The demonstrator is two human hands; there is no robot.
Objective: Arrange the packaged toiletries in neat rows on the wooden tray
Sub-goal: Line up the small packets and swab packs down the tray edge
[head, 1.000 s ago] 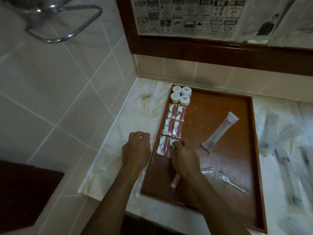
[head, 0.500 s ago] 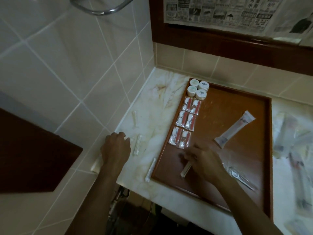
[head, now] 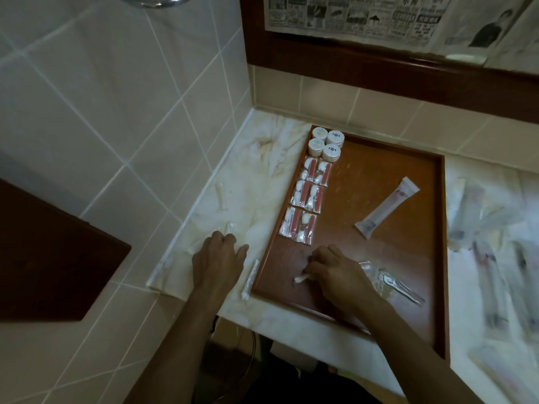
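The right hand (head: pixel 335 272) curled around a thin white packet (head: pixel 302 278) low on the tray (head: pixel 379 182). The left hand (head: pixel 217 258) lay palm-down on the counter (head: pixel 262 182), fingers bent, its grip hidden. Sachets (head: pixel 306 199) and jars (head: pixel 325 144) lined the tray's left edge.

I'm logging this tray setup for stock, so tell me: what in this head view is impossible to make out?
- Packets on the counter right of the wooden tray: motion blur, contents unreadable.
- Slim white packet: mostly under the right hand.
- Left hand: its fingertips curl out of sight, so contact with the packets there is unclear.
- Logo on the round containers and white tube: too small.
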